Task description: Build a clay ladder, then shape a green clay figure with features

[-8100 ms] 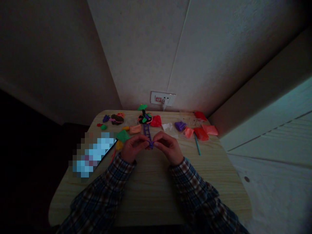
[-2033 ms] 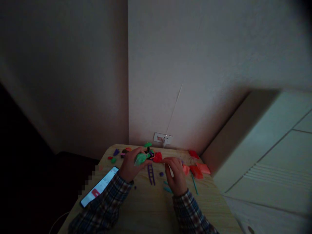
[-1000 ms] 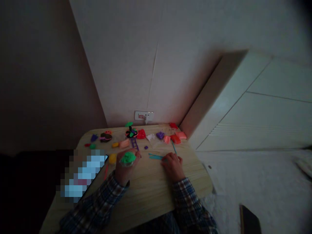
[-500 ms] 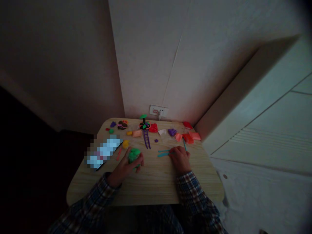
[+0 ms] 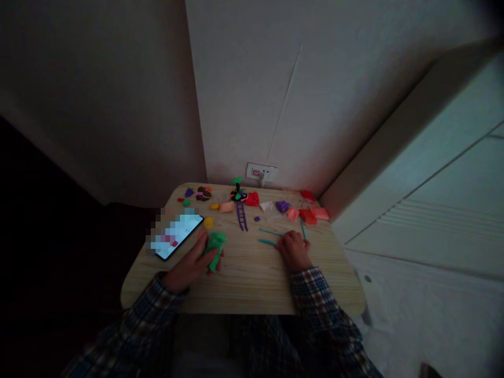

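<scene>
My left hand [image 5: 196, 262] is closed around a lump of green modelling clay [image 5: 216, 249] that looks to be in a clear wrapper. It hovers over the left front of the wooden table [image 5: 252, 294]. My right hand [image 5: 294, 250] rests on the table with curled fingers, closed on the end of a flat teal clay knife [image 5: 266, 242]. A thin teal clay tool [image 5: 270, 231] lies just beyond that knife, and another teal stick [image 5: 303, 228] is behind the hand. By my left fingers are a yellow lump [image 5: 208, 222] and a partly hidden pinkish stick.
A lit phone [image 5: 179, 236] lies at the left. Along the back sit a clay tree figure [image 5: 238, 195], a purple clay ladder [image 5: 241, 216], a brown clay piece [image 5: 203, 193] and several coloured clay packets [image 5: 308, 217]. A wall socket [image 5: 261, 172] is behind the table.
The view has shifted slightly. My left hand has turned, showing more of the green clay. Beside my right fingers, the two teal tools now lie farther apart.
</scene>
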Demonstrator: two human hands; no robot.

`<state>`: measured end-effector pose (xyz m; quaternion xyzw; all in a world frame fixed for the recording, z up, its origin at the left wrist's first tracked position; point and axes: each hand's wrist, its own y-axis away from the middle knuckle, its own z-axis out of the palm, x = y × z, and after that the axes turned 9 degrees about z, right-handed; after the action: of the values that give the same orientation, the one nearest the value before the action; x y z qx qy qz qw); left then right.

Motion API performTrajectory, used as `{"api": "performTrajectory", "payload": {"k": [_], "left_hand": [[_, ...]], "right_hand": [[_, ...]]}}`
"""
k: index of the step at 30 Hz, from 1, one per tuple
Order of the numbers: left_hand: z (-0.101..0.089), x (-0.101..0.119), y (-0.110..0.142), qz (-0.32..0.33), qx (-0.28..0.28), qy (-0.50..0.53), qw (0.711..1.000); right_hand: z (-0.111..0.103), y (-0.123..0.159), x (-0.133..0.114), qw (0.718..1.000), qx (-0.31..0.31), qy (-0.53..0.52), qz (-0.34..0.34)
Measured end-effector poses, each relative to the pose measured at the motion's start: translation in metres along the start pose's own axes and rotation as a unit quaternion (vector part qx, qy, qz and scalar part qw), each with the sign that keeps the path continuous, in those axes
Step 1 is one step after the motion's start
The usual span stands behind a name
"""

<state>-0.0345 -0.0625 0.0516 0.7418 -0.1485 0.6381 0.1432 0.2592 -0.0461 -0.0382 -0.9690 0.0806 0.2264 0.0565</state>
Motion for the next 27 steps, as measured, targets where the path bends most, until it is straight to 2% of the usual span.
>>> {"api": "performTrajectory", "payload": {"k": [3,6,9,11,14,18,23,27], "left_hand": [[0.001,0.003,-0.003,0.019,-0.027,-0.043,0.999],[0.002,-0.001,-0.004,0.011,-0.024,-0.047,0.999],[0.006,-0.008,-0.001,0.007,0.006,-0.057,0.998],[0.010,-0.011,0.001,0.010,0.027,-0.065,0.997],[0.018,-0.013,0.003,0.018,0.036,-0.067,0.997],[0.024,-0.014,0.002,0.017,0.047,-0.053,0.997],[0.030,-0.014,-0.005,0.054,0.101,-0.054,0.992],[0.036,-0.014,-0.010,0.105,0.056,-0.060,0.991]], "right_hand": [[-0.003,0.010,0.001,1.000,-0.009,-0.022,-0.011],[-0.011,0.022,-0.008,0.997,-0.024,-0.063,-0.038],[-0.025,0.036,-0.031,0.991,-0.024,-0.111,-0.069],[-0.034,0.045,-0.051,0.978,-0.015,-0.185,-0.099],[-0.046,0.054,-0.079,0.970,-0.043,-0.210,-0.116],[-0.053,0.058,-0.101,0.969,-0.091,-0.206,-0.102],[-0.052,0.057,-0.108,0.960,-0.120,-0.243,-0.069],[-0.049,0.057,-0.107,0.954,-0.152,-0.250,-0.064]]}}
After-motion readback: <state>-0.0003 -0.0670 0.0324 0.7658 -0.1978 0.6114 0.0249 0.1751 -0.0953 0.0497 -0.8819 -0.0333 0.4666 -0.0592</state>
